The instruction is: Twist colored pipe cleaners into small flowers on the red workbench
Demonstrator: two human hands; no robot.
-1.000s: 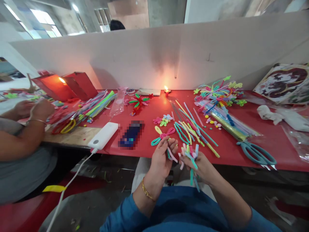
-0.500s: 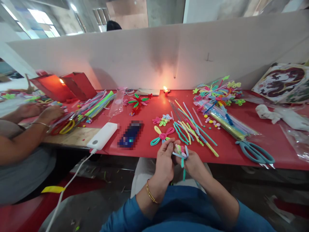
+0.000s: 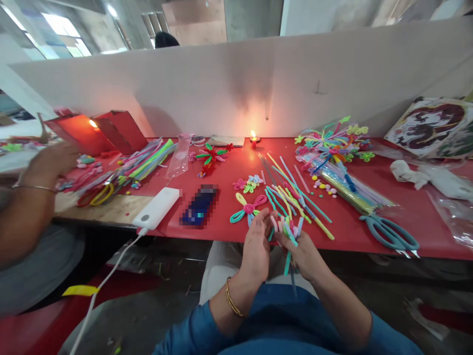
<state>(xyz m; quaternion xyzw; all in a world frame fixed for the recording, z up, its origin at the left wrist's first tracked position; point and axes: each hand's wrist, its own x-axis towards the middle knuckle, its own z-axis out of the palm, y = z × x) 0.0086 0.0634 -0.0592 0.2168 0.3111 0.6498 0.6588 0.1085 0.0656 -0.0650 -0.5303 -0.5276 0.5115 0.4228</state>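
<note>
Over the table's near edge, my right hand is closed around a small bunch of bent pipe cleaners in pink, yellow, green, teal and pale blue. Loose teal ends hang below its fingers. My left hand is close beside it, with curled fingers and thumb at the bunch's left side; its fingertips are partly hidden. Just beyond lies a pipe-cleaner flower with yellow, pink and teal petals. Smaller pipe-cleaner flowers and loose pipe cleaners are spread behind my hands.
A lit candle burns at the back of the red table. Teal scissors lie right, near packaged pipe cleaners. To the left are a pixelated phone, a white power bank with cable, and a co-worker's hand.
My hands and the bunch have shifted slightly right, and the bunch has turned, its strands more spread. The co-worker's hand has lifted toward the red box.
</note>
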